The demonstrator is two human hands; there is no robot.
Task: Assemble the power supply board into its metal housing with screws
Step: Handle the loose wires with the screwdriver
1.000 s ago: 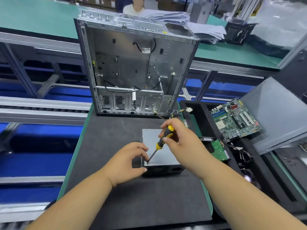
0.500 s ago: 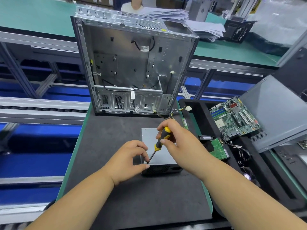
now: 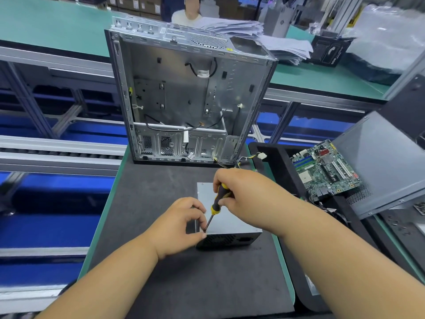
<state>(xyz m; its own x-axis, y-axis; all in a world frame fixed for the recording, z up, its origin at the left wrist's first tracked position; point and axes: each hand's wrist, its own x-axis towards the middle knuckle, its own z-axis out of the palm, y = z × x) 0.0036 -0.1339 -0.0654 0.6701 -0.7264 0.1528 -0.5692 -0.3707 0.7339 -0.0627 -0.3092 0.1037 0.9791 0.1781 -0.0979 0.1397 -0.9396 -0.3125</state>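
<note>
Hiding the screw, left hand [image 3: 181, 223] pinches

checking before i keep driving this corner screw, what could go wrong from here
The screwdriver leans, its tip at the housing's near-left corner; it could slip off or cross-thread the screw. The left hand's fingertips pinch right beside the tip, so a slip may jab them. The right hand pushes on an unclamped housing, which might slide on the mat.
</note>
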